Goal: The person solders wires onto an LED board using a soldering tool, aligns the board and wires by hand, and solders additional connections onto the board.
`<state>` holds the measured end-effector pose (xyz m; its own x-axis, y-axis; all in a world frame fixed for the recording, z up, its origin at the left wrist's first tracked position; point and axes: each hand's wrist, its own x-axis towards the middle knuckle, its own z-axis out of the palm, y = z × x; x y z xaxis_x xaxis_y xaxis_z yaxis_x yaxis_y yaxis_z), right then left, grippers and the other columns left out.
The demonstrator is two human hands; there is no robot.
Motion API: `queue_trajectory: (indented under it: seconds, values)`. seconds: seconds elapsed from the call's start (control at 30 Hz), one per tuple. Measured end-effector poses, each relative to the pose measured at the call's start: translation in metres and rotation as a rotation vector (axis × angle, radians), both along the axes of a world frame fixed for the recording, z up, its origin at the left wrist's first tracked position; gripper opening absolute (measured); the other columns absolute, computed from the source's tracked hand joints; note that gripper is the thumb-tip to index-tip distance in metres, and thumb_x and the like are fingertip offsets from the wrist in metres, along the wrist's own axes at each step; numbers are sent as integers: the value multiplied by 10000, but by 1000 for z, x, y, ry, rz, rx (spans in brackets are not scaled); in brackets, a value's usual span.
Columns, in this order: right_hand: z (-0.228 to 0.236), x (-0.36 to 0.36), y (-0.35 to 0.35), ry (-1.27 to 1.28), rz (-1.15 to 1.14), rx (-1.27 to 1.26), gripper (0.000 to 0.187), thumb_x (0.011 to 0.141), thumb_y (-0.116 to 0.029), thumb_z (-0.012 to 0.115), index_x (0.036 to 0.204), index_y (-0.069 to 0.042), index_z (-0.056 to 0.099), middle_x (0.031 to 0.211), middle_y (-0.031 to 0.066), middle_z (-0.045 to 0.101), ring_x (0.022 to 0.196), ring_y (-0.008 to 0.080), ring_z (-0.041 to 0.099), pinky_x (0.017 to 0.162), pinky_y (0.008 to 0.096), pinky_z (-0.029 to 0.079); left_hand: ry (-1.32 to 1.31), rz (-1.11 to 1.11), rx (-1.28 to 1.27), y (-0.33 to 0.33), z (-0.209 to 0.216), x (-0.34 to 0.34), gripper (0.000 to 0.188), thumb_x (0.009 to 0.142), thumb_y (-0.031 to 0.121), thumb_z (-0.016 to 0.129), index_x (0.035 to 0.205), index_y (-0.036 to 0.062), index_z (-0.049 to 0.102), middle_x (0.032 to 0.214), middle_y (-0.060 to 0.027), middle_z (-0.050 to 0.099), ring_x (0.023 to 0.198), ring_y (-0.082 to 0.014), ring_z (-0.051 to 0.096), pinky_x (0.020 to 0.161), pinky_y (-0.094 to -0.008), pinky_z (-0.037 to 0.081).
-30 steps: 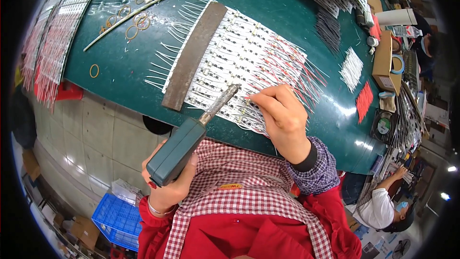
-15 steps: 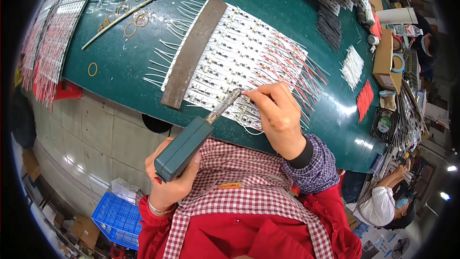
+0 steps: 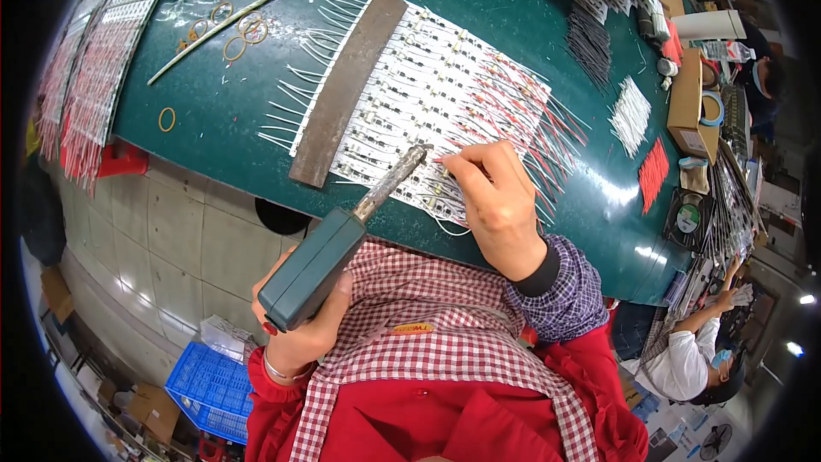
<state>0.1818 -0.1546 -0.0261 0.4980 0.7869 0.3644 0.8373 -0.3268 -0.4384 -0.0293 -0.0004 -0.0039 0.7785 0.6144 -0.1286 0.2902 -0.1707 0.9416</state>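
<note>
Head view: left hand (image 3: 310,335) grips soldering iron (image 3: 315,267); carton (image 3: 685,103) holds tape (image 3: 713,109).

Left grip (image 3: 310,339) wraps near, right grip (image 3: 503,210) pinches farther off

The left forearm (image 3: 275,404), red-sleeved, comes in from the near edge at left. Its grip is curled round in a full wrap, thumb lying along the right side, fingers bent around the left, one red fingernail showing. The right forearm (image 3: 563,299) slants in from near right toward far left, with a patterned sleeve over it and a dark cuff at the wrist (image 3: 540,276). The right grip has its back turned upward, thumb and index finger drawn into a pinch aimed far left; anything between their tips is too small to make out. Its other fingers are bent and partly hidden. The two grips stand apart.
</note>
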Motion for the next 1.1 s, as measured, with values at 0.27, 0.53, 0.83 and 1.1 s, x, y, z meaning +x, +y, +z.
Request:
queue_trajectory:
  seconds: [0.27,0.53,0.83,1.1]
  values:
    - [45,-14,-10,-43,-66,114,363,630,117,666,980,24,679,877,104,600,761,262,572,628,342,478,-18,44,-1,1,-3,-11,302,784,21,767,1068,-51,693,947,-115,717,799,-170,677,706,-284,535]
    - [13,-15,0,-2,-23,70,292,682,104,657,960,14,662,843,92,594,730,254,562,614,354,471,-21,73,-31,-1,2,-5,238,762,13,766,982,-56,708,895,-131,714,764,-190,694,692,-290,545]
    - [1,-19,-1,21,-42,4,283,703,107,678,965,-2,668,831,94,581,750,255,568,623,353,477,-13,-51,-25,1,6,-5,176,762,-7,750,927,-48,702,865,-132,695,717,-190,673,637,-283,523]
    - [1,-19,-1,2,-48,-10,249,720,87,663,958,16,659,837,99,565,757,255,560,616,350,479,-30,-106,1,2,6,-1,185,755,-43,728,934,-60,687,850,-123,666,677,-172,643,587,-274,493]
